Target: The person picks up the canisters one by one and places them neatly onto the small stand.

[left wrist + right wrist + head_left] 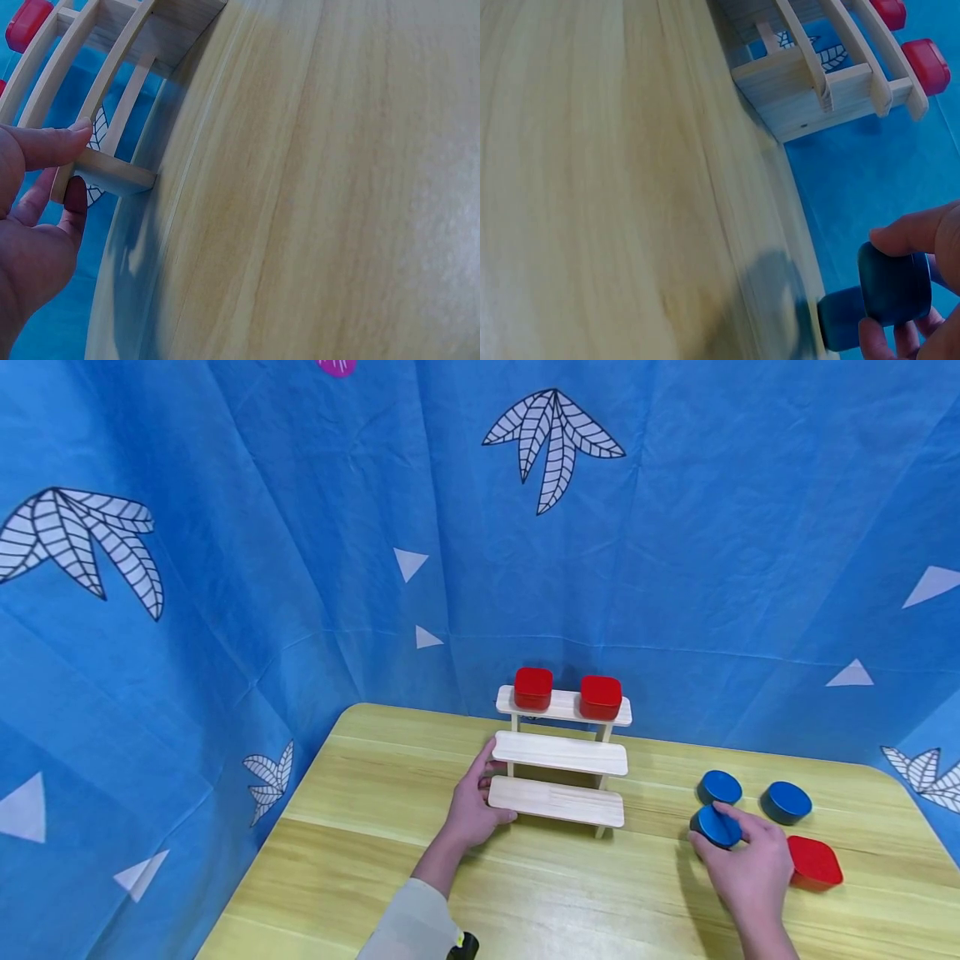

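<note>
A three-tier wooden display shelf (558, 752) stands near the back of the table. My left hand (474, 802) grips the left end of its lowest board (94, 105), thumb on one face and fingers on the other. To the right of the shelf, my right hand (750, 864) pinches a round blue container (714, 828) between thumb and fingers. In the right wrist view this blue container (895, 285) appears raised off the table and partly covers another blue one (841, 319). Two red square containers, one left (533, 690) and one right (601, 698), sit on the top tier.
Two more round blue containers, one behind the held one (719, 787) and one farther right (786, 802), stand on the table (360, 827). A red container (814, 863) lies beside my right hand. A blue patterned cloth (712, 527) hangs behind the table.
</note>
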Motion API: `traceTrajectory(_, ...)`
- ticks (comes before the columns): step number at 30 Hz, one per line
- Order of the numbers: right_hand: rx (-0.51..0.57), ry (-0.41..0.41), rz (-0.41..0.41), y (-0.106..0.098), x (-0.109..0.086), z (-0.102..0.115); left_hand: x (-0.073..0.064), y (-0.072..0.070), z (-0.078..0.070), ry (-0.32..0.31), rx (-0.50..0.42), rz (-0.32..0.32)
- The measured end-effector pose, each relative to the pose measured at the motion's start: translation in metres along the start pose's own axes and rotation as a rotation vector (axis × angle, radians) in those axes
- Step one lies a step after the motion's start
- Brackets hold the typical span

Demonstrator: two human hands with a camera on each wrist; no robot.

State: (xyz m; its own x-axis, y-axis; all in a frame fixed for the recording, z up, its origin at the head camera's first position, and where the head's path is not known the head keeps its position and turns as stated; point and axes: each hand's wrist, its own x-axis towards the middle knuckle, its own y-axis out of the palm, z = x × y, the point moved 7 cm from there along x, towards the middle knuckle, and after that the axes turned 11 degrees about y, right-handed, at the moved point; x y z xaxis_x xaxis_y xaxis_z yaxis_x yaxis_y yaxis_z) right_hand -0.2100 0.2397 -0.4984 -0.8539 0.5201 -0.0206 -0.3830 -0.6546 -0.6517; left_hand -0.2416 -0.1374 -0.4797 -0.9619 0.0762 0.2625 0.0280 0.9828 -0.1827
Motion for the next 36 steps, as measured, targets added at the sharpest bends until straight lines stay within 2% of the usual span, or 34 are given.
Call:
traceTrajectory(4,0.01,-0.001,-0.002,0.0,-0.002,0.003,0.0,0.0,0.001,-0.021,-0.009,0.002)
traceTrajectory(16,0.052,0.022,0.01,0.002,-0.008,0.017,0.0,0.0,0.004,-0.026,-0.012,0.005)
traceTrajectory(24,0.055,-0.038,-0.008,0.006,-0.011,0.031,0.0,0.001,0.005,-0.024,-0.011,0.007)
traceTrajectory(33,0.069,-0.033,0.006,0.013,-0.014,0.04,0.0,0.001,0.005,-0.027,-0.015,0.003)
traceTrajectory(36,0.075,-0.027,0.008,0.013,-0.014,0.041,0.002,0.001,0.021,-0.024,-0.02,0.001)
